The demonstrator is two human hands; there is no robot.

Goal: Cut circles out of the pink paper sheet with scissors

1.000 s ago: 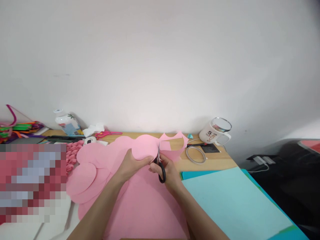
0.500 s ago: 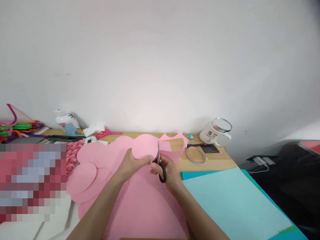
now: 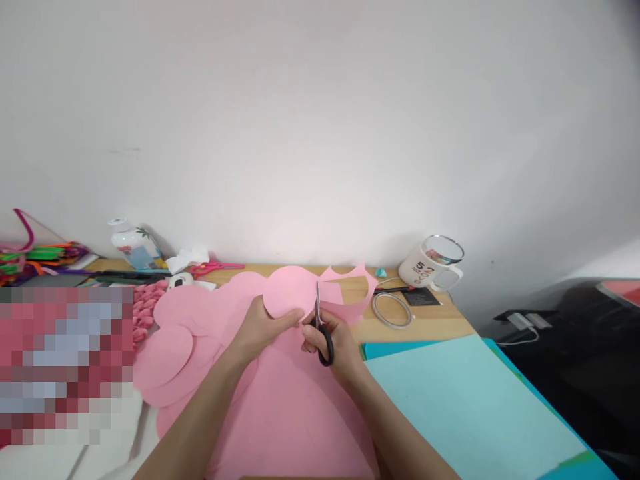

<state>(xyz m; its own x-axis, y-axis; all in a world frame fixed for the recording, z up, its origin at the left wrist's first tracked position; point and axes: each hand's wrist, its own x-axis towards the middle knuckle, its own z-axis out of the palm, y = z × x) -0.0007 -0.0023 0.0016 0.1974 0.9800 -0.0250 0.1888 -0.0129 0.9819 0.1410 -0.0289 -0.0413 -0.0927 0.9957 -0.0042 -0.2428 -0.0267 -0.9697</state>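
Right hand (image 3: 336, 343) closed through scissors (image 3: 320, 327), blades pointing away, upright into pink sheet (image 3: 295, 407) on table (image 3: 425, 327). Left hand (image 3: 263, 330) pinching rounded petal edge just left of blades, nearer the cut.

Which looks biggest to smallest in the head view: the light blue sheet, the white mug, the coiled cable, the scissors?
1. light blue sheet, nearest the camera
2. white mug
3. coiled cable and scissors: too alike to rank
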